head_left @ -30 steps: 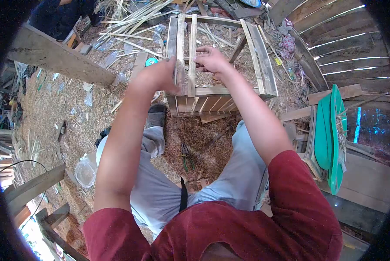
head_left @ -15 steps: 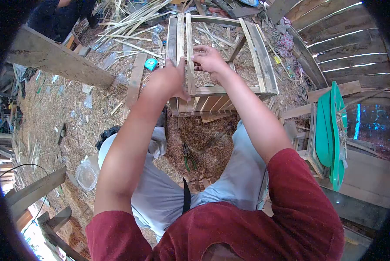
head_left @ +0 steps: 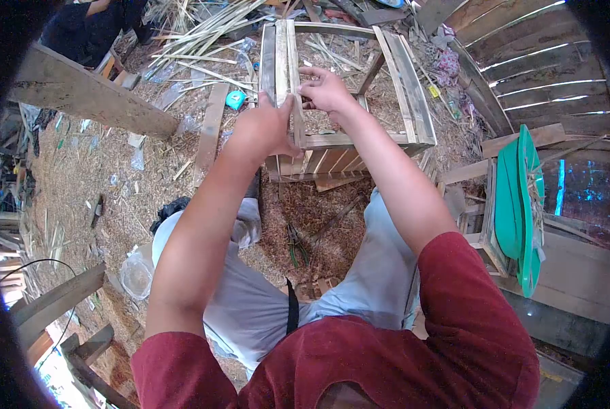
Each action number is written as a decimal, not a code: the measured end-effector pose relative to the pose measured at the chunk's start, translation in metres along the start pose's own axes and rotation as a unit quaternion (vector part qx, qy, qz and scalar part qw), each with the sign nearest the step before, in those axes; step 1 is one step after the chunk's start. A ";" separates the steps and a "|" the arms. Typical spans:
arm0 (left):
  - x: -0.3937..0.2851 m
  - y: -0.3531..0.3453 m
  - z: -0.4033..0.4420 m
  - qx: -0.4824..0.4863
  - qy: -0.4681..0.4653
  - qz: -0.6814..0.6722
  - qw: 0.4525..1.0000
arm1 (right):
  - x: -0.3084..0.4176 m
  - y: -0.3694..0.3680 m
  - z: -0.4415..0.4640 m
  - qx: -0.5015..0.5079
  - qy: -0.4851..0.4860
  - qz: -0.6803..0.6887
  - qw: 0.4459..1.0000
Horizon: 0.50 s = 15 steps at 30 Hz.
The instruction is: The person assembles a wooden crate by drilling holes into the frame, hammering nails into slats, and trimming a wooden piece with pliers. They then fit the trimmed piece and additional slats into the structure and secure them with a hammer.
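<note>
A wooden crate [head_left: 359, 141] with slatted sides stands in front of my knees. Along its left top lie pale wooden slats, and the rightmost wooden slat [head_left: 292, 58] sits close beside its neighbour. My left hand [head_left: 269, 128] is closed around the near end of that slat, its thumb and fingers spanning the strips at the crate's corner. Farther along, my right hand [head_left: 325, 92] has its bent fingers on the same slat's right edge; the fingertips are partly hidden. Right of my hands the crate top is open, showing the shavings-covered ground through it.
A turquoise tape measure [head_left: 235, 99] lies left of the crate. Green-handled pliers [head_left: 296, 247] rest between my legs. Thin wood strips [head_left: 202, 41] are heaped at the back left. A green basin [head_left: 516, 204] stands on edge at the right, and a thick beam [head_left: 94, 92] slants at the left.
The rightmost slat has shifted slightly left, narrowing the gap to its neighbour. Both hands have moved a little with it and keep their places on it.
</note>
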<state>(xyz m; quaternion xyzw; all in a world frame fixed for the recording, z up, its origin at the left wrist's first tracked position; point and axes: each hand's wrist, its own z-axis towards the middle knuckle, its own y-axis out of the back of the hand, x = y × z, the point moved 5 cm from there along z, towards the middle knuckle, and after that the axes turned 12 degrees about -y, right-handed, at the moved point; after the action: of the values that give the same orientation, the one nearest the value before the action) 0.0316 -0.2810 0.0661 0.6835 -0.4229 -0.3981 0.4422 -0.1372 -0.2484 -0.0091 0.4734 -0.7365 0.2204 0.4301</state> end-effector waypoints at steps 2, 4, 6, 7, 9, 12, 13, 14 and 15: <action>-0.001 0.002 -0.001 0.005 0.000 -0.006 1.000 | -0.001 0.001 0.002 -0.009 0.007 -0.008 1.000; -0.002 0.004 -0.002 0.009 -0.001 -0.008 1.000 | -0.002 0.002 0.003 -0.019 0.022 0.005 1.000; -0.001 0.004 -0.001 0.013 -0.001 -0.006 1.000 | -0.002 0.002 0.003 -0.021 0.022 0.002 1.000; -0.001 0.004 -0.001 0.012 -0.001 -0.006 1.000 | -0.001 0.003 0.002 -0.017 0.014 -0.008 1.000; -0.002 0.004 0.000 0.011 0.000 -0.005 1.000 | 0.004 0.002 -0.004 -0.013 0.002 -0.009 1.000; -0.001 0.002 0.000 0.010 0.003 0.000 1.000 | 0.008 0.000 -0.014 -0.010 -0.004 0.007 1.000; -0.001 0.002 0.001 0.013 0.004 0.002 1.000 | 0.007 0.000 -0.013 -0.009 -0.004 0.008 1.000; -0.001 0.002 0.001 0.015 0.005 0.004 1.000 | 0.007 0.001 -0.011 -0.009 -0.004 0.008 1.000; -0.002 0.002 0.001 0.019 0.005 0.006 1.000 | 0.007 0.001 -0.010 -0.009 -0.001 0.016 1.000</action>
<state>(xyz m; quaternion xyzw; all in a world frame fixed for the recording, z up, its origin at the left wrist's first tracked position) 0.0300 -0.2801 0.0678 0.6912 -0.4320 -0.3838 0.4339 -0.1345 -0.2439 0.0019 0.4575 -0.7463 0.2202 0.4303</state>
